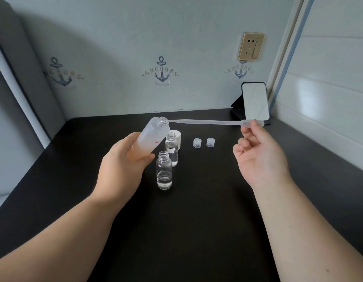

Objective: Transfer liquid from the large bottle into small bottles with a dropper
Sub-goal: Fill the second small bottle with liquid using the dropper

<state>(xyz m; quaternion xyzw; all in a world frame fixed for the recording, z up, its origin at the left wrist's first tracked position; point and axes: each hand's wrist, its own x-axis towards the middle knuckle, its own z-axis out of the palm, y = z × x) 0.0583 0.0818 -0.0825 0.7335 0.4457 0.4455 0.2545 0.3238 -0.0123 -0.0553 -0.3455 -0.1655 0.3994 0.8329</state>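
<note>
- Dark and matte, our table (196, 220) sits against a pale wall printed with anchors; against that surface the clear parts are easy to follow.
- We have the dropper (205, 122) lying almost level, its tip at the mouth of the large bottle (150, 137), whether just inside or at the rim we cannot tell.
- Our right hand (258, 155) pinches the bulb; our left hand (123, 161) is wrapped round the bottle's lower half, tilting it toward the tip.
- To do this well, we judge: squeeze the bulb first, slide the tip down into the liquid pooled low in the bottle, then ease off slowly.
- Two small bottles (164, 171) stand open just beneath, each holding a little liquid; we should keep the tilt modest so nothing spills over them.
- Two small caps (204, 142) wait apart to the right.
</note>
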